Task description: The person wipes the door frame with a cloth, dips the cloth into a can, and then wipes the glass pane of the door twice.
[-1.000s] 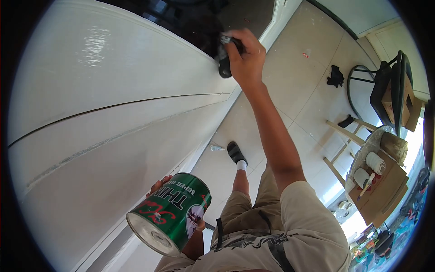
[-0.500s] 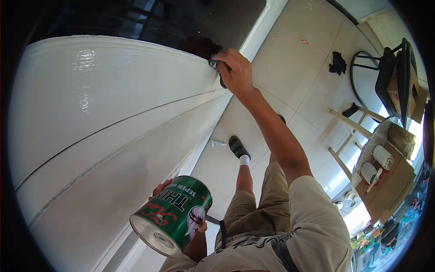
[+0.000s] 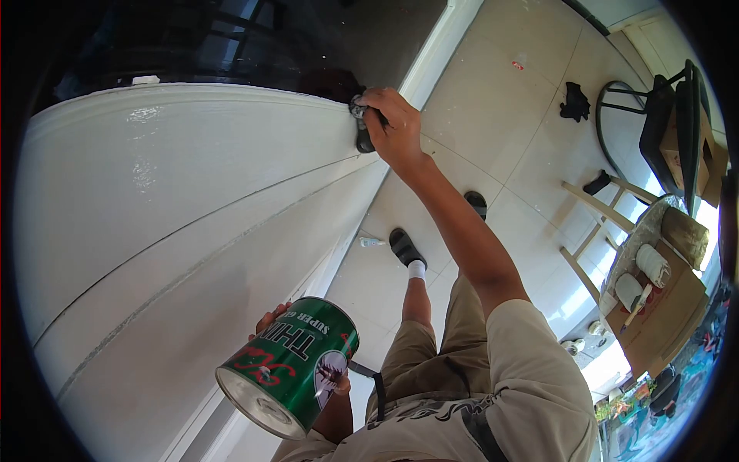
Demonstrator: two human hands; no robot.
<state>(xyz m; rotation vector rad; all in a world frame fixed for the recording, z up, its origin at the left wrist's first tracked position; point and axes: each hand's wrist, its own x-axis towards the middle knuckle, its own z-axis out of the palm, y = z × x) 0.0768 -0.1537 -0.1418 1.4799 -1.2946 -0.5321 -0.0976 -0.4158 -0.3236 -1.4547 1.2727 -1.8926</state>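
Note:
My left hand [image 3: 271, 319] is closed round a green tin can [image 3: 296, 362] with lettering beginning "THI", and its silver metal end is turned towards me. Part of that hand is hidden behind the can. Up at the right end of a white panel [image 3: 208, 154], my right hand [image 3: 394, 127] has its fingers bent and pinched on a small dark, shiny thing [image 3: 357, 108] that I cannot make out. Just below these fingers is a black piece [image 3: 365, 140] against the panel's edge.
Wooden legs [image 3: 593, 204] and a round top with cardboard [image 3: 662, 339], a white roll [image 3: 653, 266] and a brush [image 3: 637, 306] stand at the right. Behind is a black chair [image 3: 670, 131]. A black glove-like item [image 3: 573, 102] lies on the tiled floor [image 3: 493, 131].
My right hand has shifted slightly left and down in view, still at the panel's edge. The panel's top edge sits lower, and my second sandal shows more. The can is nearly unmoved.

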